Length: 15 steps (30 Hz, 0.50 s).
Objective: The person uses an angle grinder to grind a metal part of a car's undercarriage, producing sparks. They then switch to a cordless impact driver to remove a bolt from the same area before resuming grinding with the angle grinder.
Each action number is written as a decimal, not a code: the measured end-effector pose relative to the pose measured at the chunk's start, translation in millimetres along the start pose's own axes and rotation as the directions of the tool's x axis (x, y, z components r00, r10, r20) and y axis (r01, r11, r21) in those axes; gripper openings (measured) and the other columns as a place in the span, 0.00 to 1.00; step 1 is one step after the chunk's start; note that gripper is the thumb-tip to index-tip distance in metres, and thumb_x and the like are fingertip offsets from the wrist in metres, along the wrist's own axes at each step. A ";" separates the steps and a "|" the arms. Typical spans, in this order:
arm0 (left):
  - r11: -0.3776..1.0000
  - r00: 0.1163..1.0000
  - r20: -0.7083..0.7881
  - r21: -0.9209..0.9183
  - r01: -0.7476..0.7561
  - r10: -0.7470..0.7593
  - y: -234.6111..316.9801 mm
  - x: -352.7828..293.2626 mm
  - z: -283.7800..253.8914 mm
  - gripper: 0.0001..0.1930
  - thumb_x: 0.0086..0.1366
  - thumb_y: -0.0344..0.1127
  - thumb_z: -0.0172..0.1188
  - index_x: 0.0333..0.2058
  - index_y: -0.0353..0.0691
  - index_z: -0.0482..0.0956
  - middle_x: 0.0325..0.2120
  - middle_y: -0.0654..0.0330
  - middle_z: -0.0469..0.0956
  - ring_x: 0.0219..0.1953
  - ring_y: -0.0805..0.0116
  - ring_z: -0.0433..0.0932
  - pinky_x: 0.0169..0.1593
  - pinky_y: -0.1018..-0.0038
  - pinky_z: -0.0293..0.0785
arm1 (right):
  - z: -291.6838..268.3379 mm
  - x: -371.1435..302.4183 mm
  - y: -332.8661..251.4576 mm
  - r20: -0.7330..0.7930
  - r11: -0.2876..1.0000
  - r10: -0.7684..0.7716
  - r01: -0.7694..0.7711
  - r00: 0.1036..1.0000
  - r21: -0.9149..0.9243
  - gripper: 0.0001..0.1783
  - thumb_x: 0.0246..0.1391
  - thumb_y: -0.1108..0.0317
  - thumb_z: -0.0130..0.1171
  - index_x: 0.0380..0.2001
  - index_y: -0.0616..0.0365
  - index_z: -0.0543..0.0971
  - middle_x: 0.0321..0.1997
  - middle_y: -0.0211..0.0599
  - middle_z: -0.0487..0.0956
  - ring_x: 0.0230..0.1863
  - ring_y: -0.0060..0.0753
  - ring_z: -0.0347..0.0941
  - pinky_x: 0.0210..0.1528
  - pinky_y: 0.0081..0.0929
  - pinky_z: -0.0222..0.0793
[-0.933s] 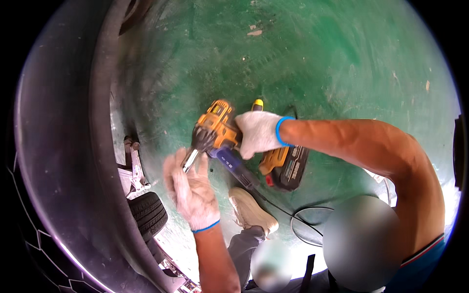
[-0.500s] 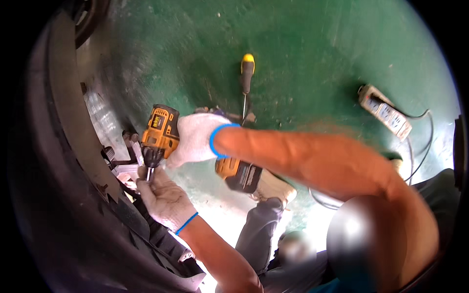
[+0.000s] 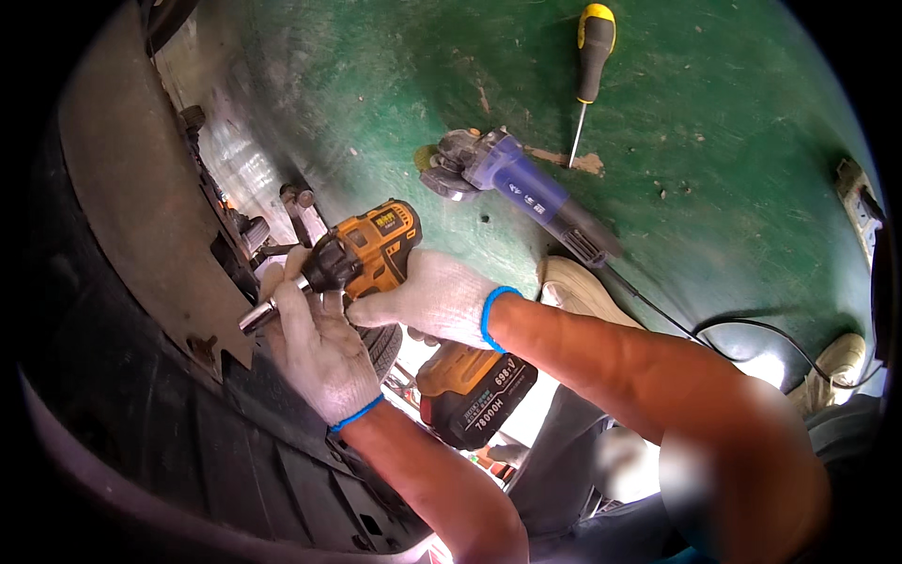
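My right hand [image 3: 434, 299], in a white knit glove with a blue cuff, is closed around the handle of a yellow-and-black cordless impact wrench [image 3: 381, 242]. Its big battery pack hangs below that hand. A long shiny socket [image 3: 257, 317] points from the nose toward the lower left. My left hand [image 3: 324, 352], gloved the same way, has its fingers closed around the socket just ahead of the nose. Part of the socket is hidden by those fingers. The tool is held in the air beside dark vehicle panelling [image 3: 141, 244].
On the green floor lie a blue angle grinder [image 3: 531, 183] with a cable and a yellow-and-black screwdriver [image 3: 594, 56]. A power strip [image 3: 857, 207] sits at the right edge. Metal parts with a bolt [image 3: 299, 202] show beyond the panelling; a pale shoe [image 3: 583, 287] stands by the grinder.
The impact wrench has swung from nose-down to nose pointing lower left, both hands still on it. The view has shifted; the screwdriver and power strip appear farther right, and the grinder now shows fully.
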<state>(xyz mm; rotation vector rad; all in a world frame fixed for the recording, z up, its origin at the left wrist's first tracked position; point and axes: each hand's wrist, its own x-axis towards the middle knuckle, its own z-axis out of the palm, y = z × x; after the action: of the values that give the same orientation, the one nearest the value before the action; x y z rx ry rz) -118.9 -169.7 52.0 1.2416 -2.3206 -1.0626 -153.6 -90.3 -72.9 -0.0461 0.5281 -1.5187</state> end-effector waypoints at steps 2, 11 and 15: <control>1.000 0.999 0.039 0.029 -0.006 0.004 0.0 9.8 -2.4 0.25 0.79 0.36 0.52 0.64 0.19 0.64 0.58 0.42 0.74 0.61 0.57 0.74 0.67 0.60 0.73 | -1.1 11.1 -7.1 0.020 0.999 -0.011 0.010 1.000 0.035 0.26 0.48 0.49 0.75 0.32 0.67 0.86 0.21 0.35 0.79 0.21 0.26 0.75 0.25 0.31 0.72; 0.996 0.983 -0.163 0.008 -0.084 0.084 2.1 26.6 -10.1 0.23 0.79 0.41 0.58 0.60 0.26 0.75 0.58 0.51 0.79 0.58 0.62 0.79 0.63 0.64 0.77 | 3.8 27.7 -24.2 0.035 0.988 -0.060 0.065 0.998 -0.142 0.32 0.46 0.45 0.74 0.32 0.70 0.86 0.25 0.43 0.82 0.28 0.34 0.79 0.32 0.37 0.74; 0.994 0.991 -0.090 -0.009 -0.105 0.103 2.4 28.1 -30.7 0.22 0.78 0.43 0.58 0.59 0.29 0.76 0.56 0.51 0.79 0.57 0.61 0.80 0.62 0.63 0.78 | 5.9 19.2 -37.1 0.045 0.974 -0.031 0.041 0.998 -0.225 0.38 0.42 0.40 0.72 0.35 0.73 0.86 0.33 0.57 0.84 0.36 0.49 0.83 0.42 0.41 0.77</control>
<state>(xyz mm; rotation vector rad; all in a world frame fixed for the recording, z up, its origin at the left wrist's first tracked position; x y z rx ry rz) -119.4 -206.0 72.5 1.1258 -2.2798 -0.9670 -186.8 -113.1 -60.4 -0.2645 0.6677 -1.4840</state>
